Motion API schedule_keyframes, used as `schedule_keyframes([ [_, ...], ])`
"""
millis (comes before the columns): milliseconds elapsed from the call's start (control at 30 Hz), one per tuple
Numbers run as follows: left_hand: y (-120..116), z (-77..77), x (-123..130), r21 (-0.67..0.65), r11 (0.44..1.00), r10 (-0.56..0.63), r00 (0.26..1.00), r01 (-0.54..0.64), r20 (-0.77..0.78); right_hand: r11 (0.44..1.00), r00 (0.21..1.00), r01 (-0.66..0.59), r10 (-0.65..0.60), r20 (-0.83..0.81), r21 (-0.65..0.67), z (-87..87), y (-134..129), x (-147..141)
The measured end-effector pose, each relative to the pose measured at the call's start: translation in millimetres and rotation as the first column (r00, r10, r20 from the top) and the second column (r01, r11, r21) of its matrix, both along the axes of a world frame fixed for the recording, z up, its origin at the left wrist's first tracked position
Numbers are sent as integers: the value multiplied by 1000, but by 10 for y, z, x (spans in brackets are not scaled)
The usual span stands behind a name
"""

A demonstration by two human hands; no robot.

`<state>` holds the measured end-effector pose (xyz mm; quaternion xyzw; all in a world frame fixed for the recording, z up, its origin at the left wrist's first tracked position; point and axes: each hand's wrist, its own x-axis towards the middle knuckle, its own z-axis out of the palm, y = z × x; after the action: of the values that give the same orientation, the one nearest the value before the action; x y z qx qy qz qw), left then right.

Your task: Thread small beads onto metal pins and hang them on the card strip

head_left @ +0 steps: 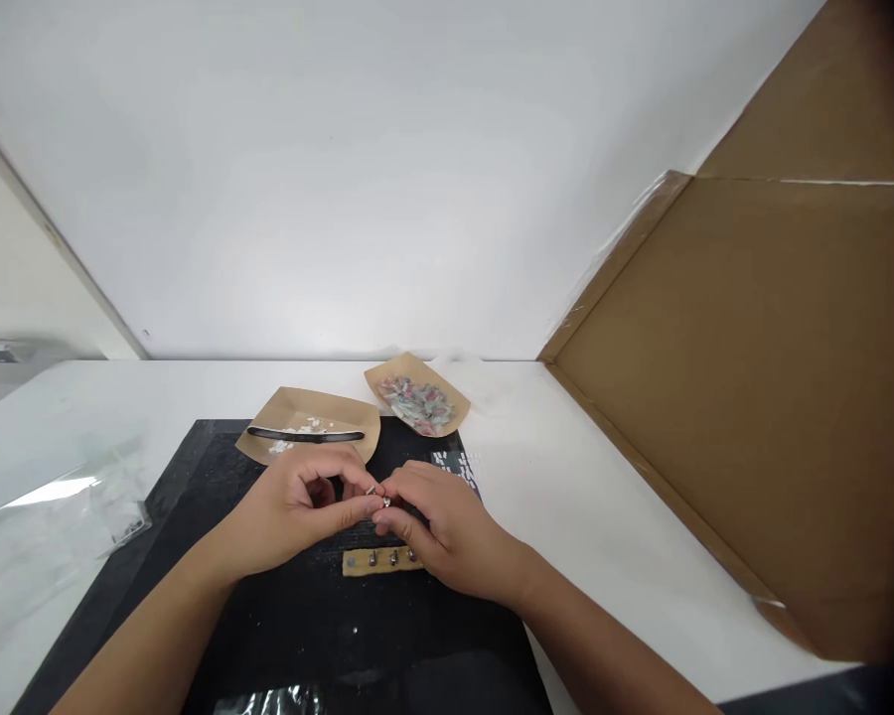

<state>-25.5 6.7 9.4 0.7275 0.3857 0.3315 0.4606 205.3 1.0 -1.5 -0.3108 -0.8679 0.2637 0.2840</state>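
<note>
Both hands meet above a black mat [283, 616], fingertips close together. My left hand [305, 506] pinches a small shiny metal piece [386, 502] between thumb and forefinger. From the other side my right hand [447, 521] has its thumb and forefinger closed on the same small piece. Just below the hands lies a tan strip [358, 564] with several small metal parts standing on it; its right end is partly hidden by my right hand. What exactly the small piece is cannot be made out.
Behind the hands, a paper tray [268, 412] holds white bits and black tweezers [305, 435]. Another paper tray [378, 375] contains small plastic packets. White labels [458, 465] lie near my right hand. Plastic bags [52, 536] are at the left, a cardboard panel [760, 397] at the right.
</note>
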Motion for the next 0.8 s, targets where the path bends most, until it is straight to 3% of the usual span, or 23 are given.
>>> schedule_keyframes([
  [400, -62, -12, 11, -68, 991, 113, 994, -113, -5, 971, 1000, -4, 10, -25, 240, -72, 54, -4],
  [567, -87, 36, 29, 13, 997, 79, 996, -80, 44, 963, 1000, -2, 6, -12, 270, -58, 48, 0],
  [800, -91, 29, 46, -81, 996, -24, 977, 42, 211, 962, 999, -33, 43, -30, 272, -59, 3, -1],
])
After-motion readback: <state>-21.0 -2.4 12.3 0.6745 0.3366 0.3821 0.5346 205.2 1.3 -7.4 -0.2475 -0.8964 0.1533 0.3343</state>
